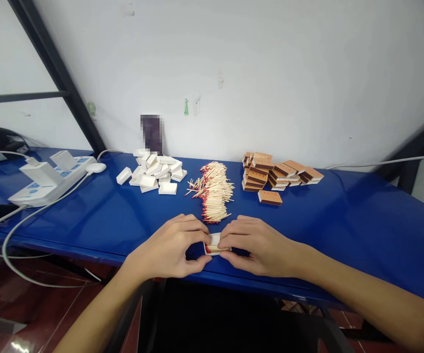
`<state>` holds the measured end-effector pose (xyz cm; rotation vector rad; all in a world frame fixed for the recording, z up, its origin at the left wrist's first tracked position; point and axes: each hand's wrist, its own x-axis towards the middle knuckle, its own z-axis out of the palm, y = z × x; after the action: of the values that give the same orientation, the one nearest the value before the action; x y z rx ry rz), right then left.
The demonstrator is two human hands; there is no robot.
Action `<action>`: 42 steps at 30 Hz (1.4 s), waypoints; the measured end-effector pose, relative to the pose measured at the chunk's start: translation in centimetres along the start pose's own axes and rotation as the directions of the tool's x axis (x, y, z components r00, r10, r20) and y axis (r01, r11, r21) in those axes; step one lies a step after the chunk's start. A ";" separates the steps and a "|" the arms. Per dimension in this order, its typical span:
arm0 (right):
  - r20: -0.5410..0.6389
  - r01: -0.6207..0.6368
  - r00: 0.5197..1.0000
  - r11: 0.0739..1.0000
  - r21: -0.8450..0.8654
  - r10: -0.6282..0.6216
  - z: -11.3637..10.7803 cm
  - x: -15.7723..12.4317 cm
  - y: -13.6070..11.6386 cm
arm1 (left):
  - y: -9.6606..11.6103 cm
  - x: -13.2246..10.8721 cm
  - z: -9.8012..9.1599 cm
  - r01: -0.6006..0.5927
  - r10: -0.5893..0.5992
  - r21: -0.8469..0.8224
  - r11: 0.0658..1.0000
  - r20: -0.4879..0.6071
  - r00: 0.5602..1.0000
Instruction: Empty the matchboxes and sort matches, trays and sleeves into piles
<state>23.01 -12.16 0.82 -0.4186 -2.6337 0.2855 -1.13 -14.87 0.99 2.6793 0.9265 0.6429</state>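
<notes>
A small white matchbox tray (pixel 214 239) holding some red-tipped matches lies near the table's front edge. My left hand (pixel 177 245) grips its left end between thumb and fingers. On the right end, the thumb and fingers of my right hand (pixel 258 245) close round the same tray. Just beyond it is a long pile of loose matches (pixel 217 191), most with red heads pointing left. White trays (pixel 156 171) are heaped at the back left. Orange-brown matchbox sleeves (pixel 270 171) are stacked at the back right, with a single one lying in front of them.
A white power strip (pixel 40 193) with plugs and cables sits on the left of the blue table (pixel 344 225). A blurred dark rectangle (pixel 153 133) leans on the wall. Black metal bars stand at both sides.
</notes>
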 end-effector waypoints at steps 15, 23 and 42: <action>0.031 -0.009 0.999 1.000 -0.017 0.009 -0.2 0.1 0.1 | -0.1 -0.1 0.0 -0.029 0.029 0.020 0.999 0.001 1.000; -0.184 -0.138 0.974 0.990 -0.029 0.131 -0.5 0.0 1.8 | 0.0 0.0 0.0 -0.023 0.023 0.024 0.999 0.001 1.000; -0.141 -0.405 0.912 0.900 -0.158 0.386 0.3 -0.1 4.1 | 0.1 -0.1 -0.1 -0.032 0.033 -0.024 0.999 0.040 0.999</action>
<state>23.95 -8.41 -0.62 -1.0106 -2.4593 0.1392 -1.20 -14.95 1.07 2.6809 0.8617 0.5997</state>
